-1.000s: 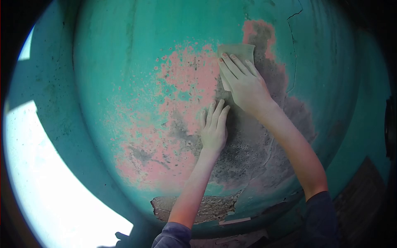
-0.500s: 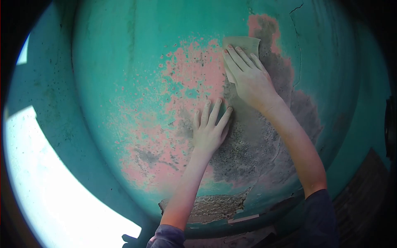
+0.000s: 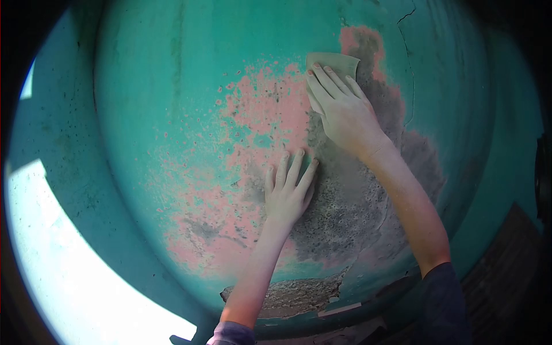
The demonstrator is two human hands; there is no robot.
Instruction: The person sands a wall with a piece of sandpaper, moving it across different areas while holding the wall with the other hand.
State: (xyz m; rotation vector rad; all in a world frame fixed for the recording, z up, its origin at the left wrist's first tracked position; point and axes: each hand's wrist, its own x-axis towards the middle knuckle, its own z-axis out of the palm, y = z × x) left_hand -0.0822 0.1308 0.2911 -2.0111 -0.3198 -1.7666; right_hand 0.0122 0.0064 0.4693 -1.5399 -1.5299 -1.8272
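The right hand [image 3: 349, 118] is in the upper middle of the frame, a bit to the right. Its grip is flat, with the fingers pressing a thin grayish sheet [image 3: 336, 62] (one corner curls up a little) against the green wall [image 3: 201, 34]. The sheet lies where the pink patch [image 3: 267, 106] meets the gray patch [image 3: 351, 198]. The left hand [image 3: 286, 198] is in the middle of the frame, lower than the right one. Its grip is open, with the fingers spread on the wall, and it has no sheet. A thin crack [image 3: 410, 63] runs down the upper right. Near the bottom middle is a rough, broken spot [image 3: 302, 296] (brown and bumpy), partly behind the left arm.
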